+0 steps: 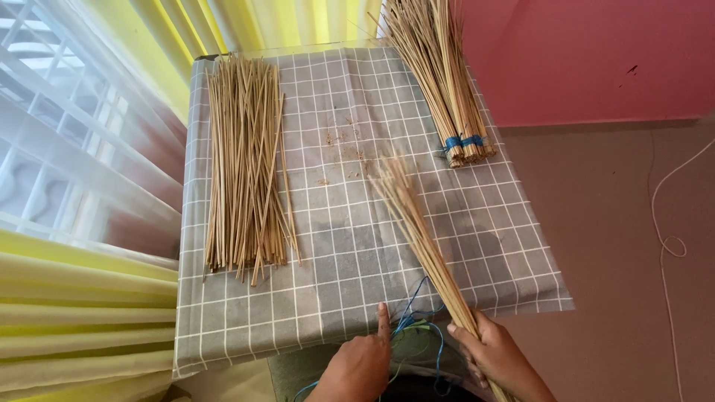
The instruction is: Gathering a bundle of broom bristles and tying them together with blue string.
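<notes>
At the surface's (477, 246) near edge, the right hand (497, 356) grips a stick bundle (421, 234); the left hand (361, 366), finger extended, touches blue string (408, 321).

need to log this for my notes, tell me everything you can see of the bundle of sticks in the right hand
The bundle of sticks is a slim sheaf of thin, pale tan, straw-like stalks. The right hand grips its lower end at the table's near edge. It slants up and left over the grey checked cloth, its loose tips fanning out and blurred. No tie shows on it. Blue string lies beside the grip.
</notes>
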